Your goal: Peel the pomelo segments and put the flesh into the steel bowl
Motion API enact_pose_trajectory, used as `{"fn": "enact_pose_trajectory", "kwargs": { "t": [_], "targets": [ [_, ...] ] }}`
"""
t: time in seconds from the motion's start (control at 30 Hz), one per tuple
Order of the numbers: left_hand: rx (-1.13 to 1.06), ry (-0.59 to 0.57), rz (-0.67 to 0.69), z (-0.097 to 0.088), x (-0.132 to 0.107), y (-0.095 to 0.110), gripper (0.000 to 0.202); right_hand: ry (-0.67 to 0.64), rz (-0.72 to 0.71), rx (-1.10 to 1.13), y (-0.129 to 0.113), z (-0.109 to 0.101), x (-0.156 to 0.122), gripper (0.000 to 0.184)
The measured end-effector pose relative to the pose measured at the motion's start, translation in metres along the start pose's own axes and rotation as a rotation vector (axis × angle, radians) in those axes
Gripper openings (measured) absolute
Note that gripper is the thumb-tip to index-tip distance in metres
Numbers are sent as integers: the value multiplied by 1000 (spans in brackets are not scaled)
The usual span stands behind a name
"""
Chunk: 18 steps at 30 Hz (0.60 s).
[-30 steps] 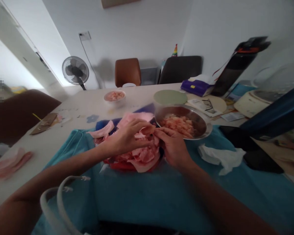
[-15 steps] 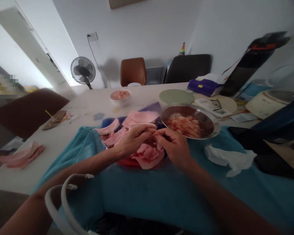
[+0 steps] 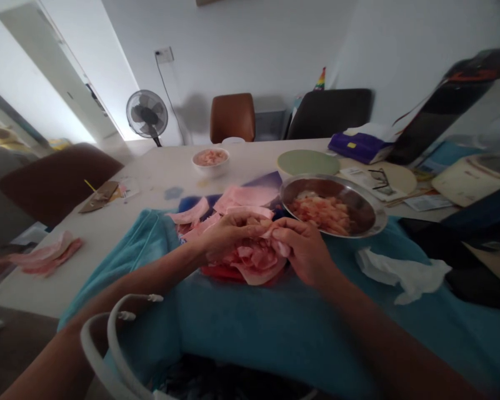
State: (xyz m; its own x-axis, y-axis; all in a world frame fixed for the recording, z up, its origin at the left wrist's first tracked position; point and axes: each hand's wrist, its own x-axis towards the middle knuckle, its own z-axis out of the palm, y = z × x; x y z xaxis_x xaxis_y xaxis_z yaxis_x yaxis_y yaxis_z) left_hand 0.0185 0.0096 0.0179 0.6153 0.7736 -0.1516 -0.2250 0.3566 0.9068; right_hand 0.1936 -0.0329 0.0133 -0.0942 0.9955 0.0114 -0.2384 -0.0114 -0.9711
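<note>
Over a heap of thick pink peel [image 3: 254,197], which looks like pomelo rind, my two hands meet. With bent fingers pressed together, my left hand [image 3: 229,233] grips one side of a small pink pomelo piece [image 3: 274,229]. On the other side, my right hand [image 3: 304,247] pinches it between thumb and fingers, which partly hide it. Loose pink membrane [image 3: 256,264] lies below the hands on a red and blue wrapping. To the right stands a metal bowl [image 3: 362,208] with peeled orange-pink pulp [image 3: 323,212] inside.
A blue towel [image 3: 150,239] covers the near table edge. Crumpled tissue [image 3: 404,269] and a dark tablet-like slab [image 3: 445,261] lie right. Behind are a white bowl of pulp [image 3: 210,158] and a green round lid [image 3: 308,163]. More peel [image 3: 45,255] lies left; white cables [image 3: 108,333] hang nearby.
The view has shifted slightly, so most things appear farther right. My right fingers have turned a little, and more of the pale pink piece shows between my hands.
</note>
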Motion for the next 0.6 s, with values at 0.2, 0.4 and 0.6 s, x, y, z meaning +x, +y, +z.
{"fn": "enact_pose_trajectory", "kwargs": {
  "t": [0.2,0.4,0.6],
  "targets": [
    [-208,-59,59,-2,0,0,23,-67,143,223,-1,-2,2,13],
    [-206,-17,92,-23,4,16,31,-70,53,287,2,-11,6,20],
    [68,54,153,-16,-3,17,37,-69,20,111,0,-8,3,15]
  ]
}}
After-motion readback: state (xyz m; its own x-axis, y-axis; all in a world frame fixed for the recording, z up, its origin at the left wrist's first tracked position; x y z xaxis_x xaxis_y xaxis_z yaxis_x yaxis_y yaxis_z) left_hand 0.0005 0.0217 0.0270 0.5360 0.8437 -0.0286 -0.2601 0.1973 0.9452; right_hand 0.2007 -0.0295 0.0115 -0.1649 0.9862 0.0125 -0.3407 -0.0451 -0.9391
